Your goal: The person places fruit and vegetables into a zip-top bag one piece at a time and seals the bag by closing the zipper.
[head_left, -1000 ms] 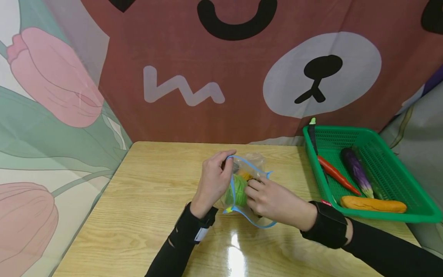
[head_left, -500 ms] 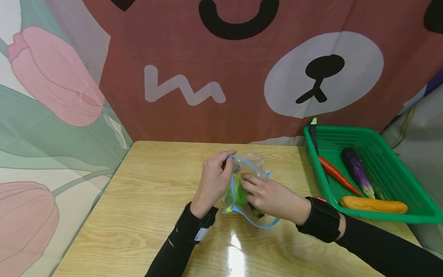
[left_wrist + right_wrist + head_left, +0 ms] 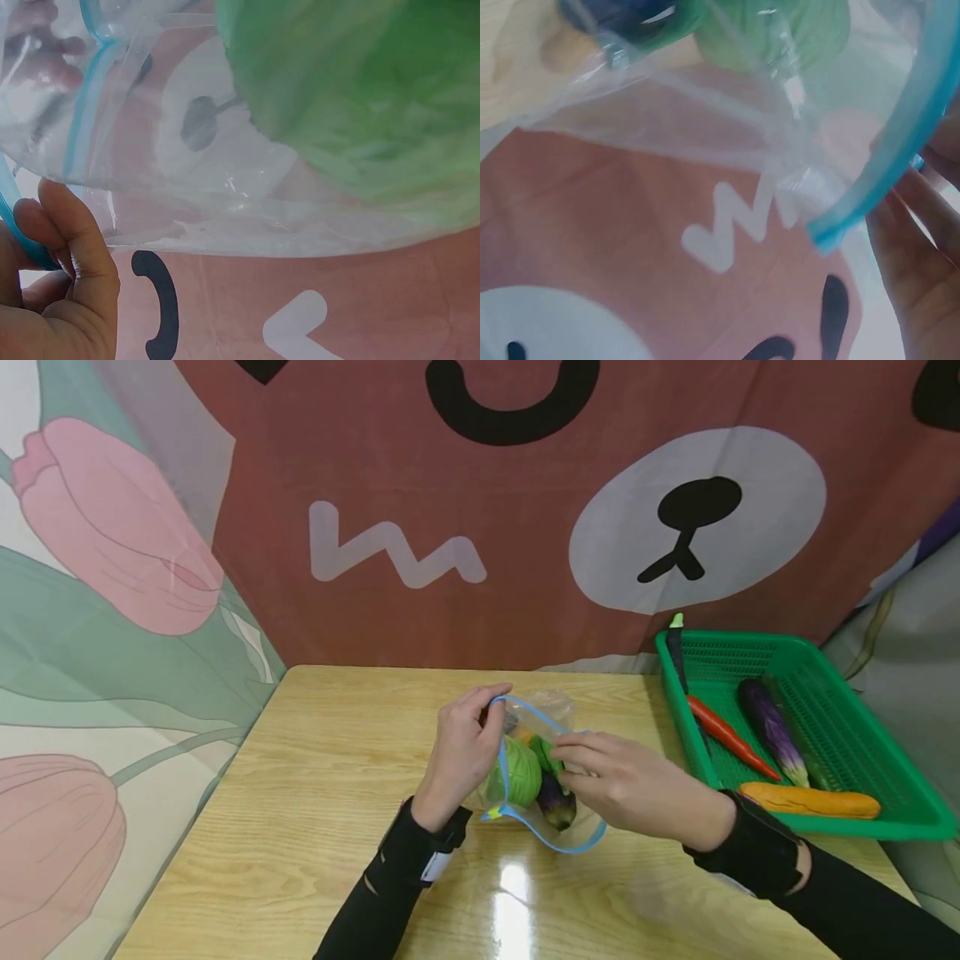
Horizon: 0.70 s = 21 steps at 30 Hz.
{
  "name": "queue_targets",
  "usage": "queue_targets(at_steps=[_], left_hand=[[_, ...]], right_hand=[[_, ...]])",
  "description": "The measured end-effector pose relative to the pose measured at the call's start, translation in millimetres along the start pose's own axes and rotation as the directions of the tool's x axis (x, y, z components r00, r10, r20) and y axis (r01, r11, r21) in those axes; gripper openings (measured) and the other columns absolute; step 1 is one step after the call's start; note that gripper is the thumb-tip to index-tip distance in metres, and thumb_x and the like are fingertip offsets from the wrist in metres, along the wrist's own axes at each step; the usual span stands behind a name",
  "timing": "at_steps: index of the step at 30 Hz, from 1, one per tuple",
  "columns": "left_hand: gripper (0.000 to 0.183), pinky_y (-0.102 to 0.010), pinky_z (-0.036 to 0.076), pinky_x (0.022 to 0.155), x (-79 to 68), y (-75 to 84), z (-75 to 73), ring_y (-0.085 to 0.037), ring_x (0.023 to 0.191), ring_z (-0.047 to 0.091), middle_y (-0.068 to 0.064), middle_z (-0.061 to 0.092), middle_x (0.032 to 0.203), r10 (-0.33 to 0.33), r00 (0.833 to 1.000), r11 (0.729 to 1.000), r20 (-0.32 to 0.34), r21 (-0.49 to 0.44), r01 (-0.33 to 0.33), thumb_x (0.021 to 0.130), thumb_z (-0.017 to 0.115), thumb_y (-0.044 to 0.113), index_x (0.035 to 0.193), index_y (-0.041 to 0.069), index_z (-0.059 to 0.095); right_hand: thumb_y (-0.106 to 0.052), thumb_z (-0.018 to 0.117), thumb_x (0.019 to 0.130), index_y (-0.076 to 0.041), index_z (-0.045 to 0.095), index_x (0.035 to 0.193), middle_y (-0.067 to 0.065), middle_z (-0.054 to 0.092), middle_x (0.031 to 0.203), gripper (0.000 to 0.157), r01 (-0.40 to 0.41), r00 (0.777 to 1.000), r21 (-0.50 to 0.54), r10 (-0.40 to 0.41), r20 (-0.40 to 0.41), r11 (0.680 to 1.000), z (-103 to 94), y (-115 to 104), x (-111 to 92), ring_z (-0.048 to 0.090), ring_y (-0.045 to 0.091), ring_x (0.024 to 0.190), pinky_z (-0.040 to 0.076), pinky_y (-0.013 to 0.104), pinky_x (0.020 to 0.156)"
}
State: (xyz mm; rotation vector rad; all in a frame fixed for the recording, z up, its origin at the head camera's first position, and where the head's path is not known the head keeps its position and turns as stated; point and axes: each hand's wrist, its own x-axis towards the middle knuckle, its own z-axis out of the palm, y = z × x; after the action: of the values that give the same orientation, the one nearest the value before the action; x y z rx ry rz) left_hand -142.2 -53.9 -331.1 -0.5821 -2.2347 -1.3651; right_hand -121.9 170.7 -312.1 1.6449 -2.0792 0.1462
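Observation:
A clear zip bag (image 3: 525,706) with a blue zip rim stands open-mouthed on the table. My left hand (image 3: 468,756) pinches the rim at its left side; the left wrist view shows that hand (image 3: 64,270) with the blue strip between thumb and fingers. At the rim's right side is my right hand (image 3: 630,785), its fingers pinching the edge, and the blue strip (image 3: 900,165) crosses its fingertips in the right wrist view. Inside the bag lie a round green cabbage (image 3: 521,772), a dark purple eggplant (image 3: 557,806) and a green piece (image 3: 546,752). Something orange behind them is partly hidden.
A green plastic basket (image 3: 892,760) stands at the table's right. It holds a red chili pepper (image 3: 731,735), a purple eggplant (image 3: 772,731), a long orange-yellow vegetable (image 3: 810,802) and a dark thin one (image 3: 677,656). A printed cloth (image 3: 390,627) hangs behind the wooden table (image 3: 300,802).
My right hand has come up out of the bag and moved right to its rim, uncovering the dark eggplant and green piece. The left hand keeps its place on the rim.

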Motion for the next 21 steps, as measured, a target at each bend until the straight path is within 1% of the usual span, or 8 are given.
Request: queue_targets(at_steps=[4, 7, 10, 13, 14, 16, 18, 21], left_hand=[[0.028, -0.023, 0.031, 0.044, 0.1, -0.6, -1.0, -0.009, 0.045, 0.034, 0.000, 0.049, 0.068, -0.006, 1.000, 1.000, 0.000, -0.008, 0.006, 0.098, 0.046, 0.006, 0.116, 0.001, 0.066], [0.028, -0.023, 0.031, 0.045, 0.6, -0.7, -1.6, -0.009, 0.046, 0.034, -0.001, 0.049, 0.069, -0.003, 1.000, 1.000, -0.001, -0.008, 0.003, 0.098, 0.046, 0.006, 0.116, 0.001, 0.066], [0.028, -0.023, 0.031, 0.045, 1.0, -0.6, -2.1, -0.009, 0.047, 0.035, -0.001, 0.050, 0.069, -0.001, 1.000, 1.000, -0.003, -0.010, 0.001, 0.097, 0.046, 0.006, 0.116, 0.001, 0.066], [0.027, -0.023, 0.032, 0.045, 1.6, -1.1, -1.9, -0.009, 0.047, 0.035, -0.001, 0.051, 0.069, 0.002, 1.000, 1.000, -0.005, -0.006, -0.002, 0.097, 0.046, 0.005, 0.115, 0.001, 0.066], [0.027, -0.023, 0.032, 0.045, 2.0, -1.2, -1.8, -0.009, 0.047, 0.036, -0.001, 0.051, 0.070, 0.004, 1.000, 1.000, -0.007, -0.003, -0.004, 0.097, 0.047, 0.005, 0.115, 0.000, 0.067], [0.027, -0.023, 0.032, 0.045, 2.6, -0.8, -1.8, -0.009, 0.047, 0.037, -0.002, 0.053, 0.071, 0.009, 1.000, 1.000, -0.009, 0.001, -0.009, 0.096, 0.047, 0.005, 0.115, 0.000, 0.067], [0.027, -0.022, 0.032, 0.045, 3.2, -0.1, -1.8, -0.008, 0.048, 0.037, -0.002, 0.054, 0.072, 0.014, 1.000, 1.000, -0.011, 0.003, -0.014, 0.096, 0.047, 0.005, 0.114, 0.000, 0.067], [0.027, -0.022, 0.031, 0.045, 3.5, 1.6, -2.1, -0.008, 0.047, 0.036, -0.002, 0.054, 0.072, 0.017, 1.000, 1.000, -0.012, 0.004, -0.017, 0.096, 0.047, 0.004, 0.114, 0.000, 0.067]], right_hand=[[-0.020, 0.037, 0.103, -0.004, 0.070, 0.087, 0.011, 0.063, 0.099, 0.040, -0.063, 0.990, 0.022, 0.065, -0.127, 0.998, -9.4, 9, -16, 0.060, 0.025, 0.095, 0.051, 0.035, 0.078], [-0.025, 0.041, 0.103, -0.005, 0.070, 0.084, 0.009, 0.064, 0.094, 0.041, -0.117, 0.966, 0.027, 0.120, -0.227, 0.993, -14.4, 23, -30, 0.061, 0.022, 0.084, 0.051, 0.033, 0.069], [-0.035, 0.040, 0.102, -0.005, 0.071, 0.081, 0.006, 0.064, 0.090, 0.047, -0.241, 0.946, 0.012, 0.237, -0.222, 0.971, -19.1, 42, -50, 0.060, 0.021, 0.080, 0.049, 0.032, 0.064], [-0.035, 0.050, 0.098, -0.005, 0.072, 0.083, 0.008, 0.063, 0.091, 0.040, -0.430, 0.897, -0.006, 0.426, -0.118, 0.903, -22.1, 64, -76, 0.060, 0.022, 0.079, 0.049, 0.035, 0.059], [-0.033, 0.055, 0.096, -0.005, 0.072, 0.084, 0.009, 0.063, 0.093, 0.034, -0.505, 0.862, -0.009, 0.504, -0.061, 0.863, -22.3, 72, -85, 0.060, 0.023, 0.080, 0.050, 0.037, 0.060], [-0.024, 0.063, 0.091, -0.004, 0.071, 0.090, 0.013, 0.061, 0.098, 0.021, -0.648, 0.759, -0.006, 0.646, 0.083, 0.762, -22.2, 88, -104, 0.059, 0.027, 0.084, 0.050, 0.042, 0.063], [-0.016, 0.068, 0.086, 0.000, 0.068, 0.102, 0.021, 0.058, 0.107, 0.023, -0.773, 0.613, -0.001, 0.748, 0.255, 0.634, -20.0, 104, -124, 0.057, 0.035, 0.091, 0.049, 0.049, 0.069], [-0.032, 0.065, 0.089, 0.011, 0.051, 0.125, 0.036, 0.047, 0.121, 0.058, -0.882, 0.397, -0.022, 0.769, 0.501, 0.470, -13.5, 123, -153, 0.048, 0.049, 0.105, 0.043, 0.058, 0.079]])
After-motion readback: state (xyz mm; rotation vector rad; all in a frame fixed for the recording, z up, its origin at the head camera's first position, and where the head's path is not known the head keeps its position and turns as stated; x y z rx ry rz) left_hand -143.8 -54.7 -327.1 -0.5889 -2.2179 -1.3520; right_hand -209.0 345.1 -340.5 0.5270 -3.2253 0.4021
